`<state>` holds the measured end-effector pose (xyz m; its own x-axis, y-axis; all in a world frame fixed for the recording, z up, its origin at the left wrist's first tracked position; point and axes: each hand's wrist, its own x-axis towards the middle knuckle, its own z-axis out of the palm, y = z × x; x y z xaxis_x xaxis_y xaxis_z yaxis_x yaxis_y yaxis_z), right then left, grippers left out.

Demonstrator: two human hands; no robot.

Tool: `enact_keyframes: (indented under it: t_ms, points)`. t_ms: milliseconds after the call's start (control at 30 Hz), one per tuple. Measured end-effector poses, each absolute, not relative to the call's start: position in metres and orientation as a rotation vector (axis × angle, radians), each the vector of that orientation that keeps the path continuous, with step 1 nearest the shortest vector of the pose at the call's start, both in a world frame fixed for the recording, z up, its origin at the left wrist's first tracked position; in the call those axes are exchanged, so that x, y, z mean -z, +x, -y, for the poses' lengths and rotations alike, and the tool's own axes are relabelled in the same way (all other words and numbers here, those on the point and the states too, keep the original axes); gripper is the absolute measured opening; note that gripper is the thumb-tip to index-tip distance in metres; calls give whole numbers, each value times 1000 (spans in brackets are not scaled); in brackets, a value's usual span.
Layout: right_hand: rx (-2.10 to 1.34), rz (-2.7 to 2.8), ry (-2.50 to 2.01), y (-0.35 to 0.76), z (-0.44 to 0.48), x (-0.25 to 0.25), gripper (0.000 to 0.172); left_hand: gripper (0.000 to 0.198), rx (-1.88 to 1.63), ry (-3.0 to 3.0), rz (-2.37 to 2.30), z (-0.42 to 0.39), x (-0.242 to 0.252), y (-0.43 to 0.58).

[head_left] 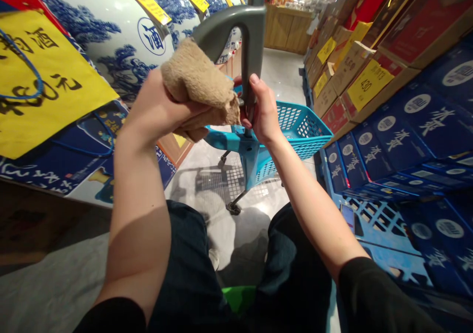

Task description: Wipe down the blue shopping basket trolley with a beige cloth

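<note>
In my left hand [162, 101] is a tan cloth [199, 79], bunched and pressed near the grey handle [229, 17] of a shopping cart. My right hand [264, 109] closes around the lower part of the handle's grey upright, thumb pointing up along it. Below the hands, the cart's blue basket [306, 126] with its perforated walls spreads to the right. A blue frame post [249, 160] runs down to small dark casters. The cloth covers most of my left fingertips.
Blue-and-white porcelain jars [111, 32] with yellow price tags line the left, beside a large yellow sign [44, 91]. Stacked blue boxes [402, 111] and cartons fill the right. A phone [348, 218] rests on a blue pallet [395, 254]. A wooden counter [288, 27] stands farther back.
</note>
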<state>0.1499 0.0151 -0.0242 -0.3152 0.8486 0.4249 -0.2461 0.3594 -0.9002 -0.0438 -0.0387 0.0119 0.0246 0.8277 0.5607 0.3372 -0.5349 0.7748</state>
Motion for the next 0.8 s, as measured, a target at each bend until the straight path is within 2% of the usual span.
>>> enact_keyframes:
  t_ms: [67,133,233,333,433,533,567,667,800]
  points:
    - [-1218,1497,-596,148,-14,23,79,44,-1857,1718,-1376,27,-15,-47]
    - [-1211,1496,-597,146,-10,21,72,32,-2249,1324,-1442,13,-20,-45]
    - [-1192,1486,-594,142,-3,19,63,45,-2383,1037,-1402,-1,-27,-33]
    - [-1172,1463,-560,138,1,17,55,46,-2361,1160,-1245,5,-28,-19]
    - [-1200,1451,-586,138,2,15,59,43,-2219,1337,-1070,22,-27,-11]
    - [-1255,1471,-569,141,3,13,62,20,-2046,1237,-773,36,-30,-7]
    - [-1272,1482,-539,142,4,13,59,19,-1970,1151,-699,39,-32,-5]
    - [-1324,1491,-444,144,6,15,48,39,-1804,898,-744,44,-39,2]
    - [-1345,1496,-446,141,12,17,51,41,-1987,939,-818,50,-46,3]
